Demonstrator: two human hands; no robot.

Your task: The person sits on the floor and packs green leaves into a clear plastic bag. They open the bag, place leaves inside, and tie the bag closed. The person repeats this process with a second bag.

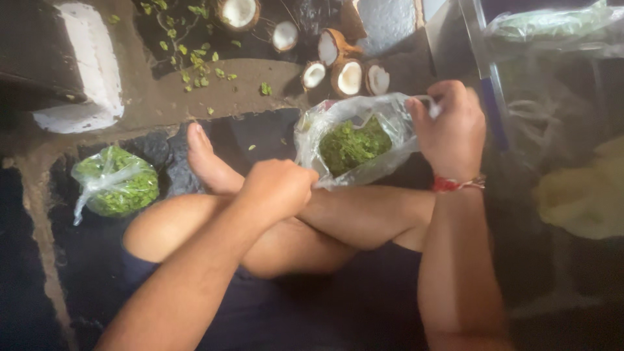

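While we sit, bag (354, 140) hangs between hands: left hand (278, 188) pinches low corner, right hand (450, 127) pinches top edge (leaves inside).

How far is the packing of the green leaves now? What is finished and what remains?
Done: one clear bag of green leaves lies closed on the floor at the left. In hand: the left hand and right hand hold a second bag, part filled and not closed. Left: loose leaves lie scattered on the ground beyond, near the halved coconuts.
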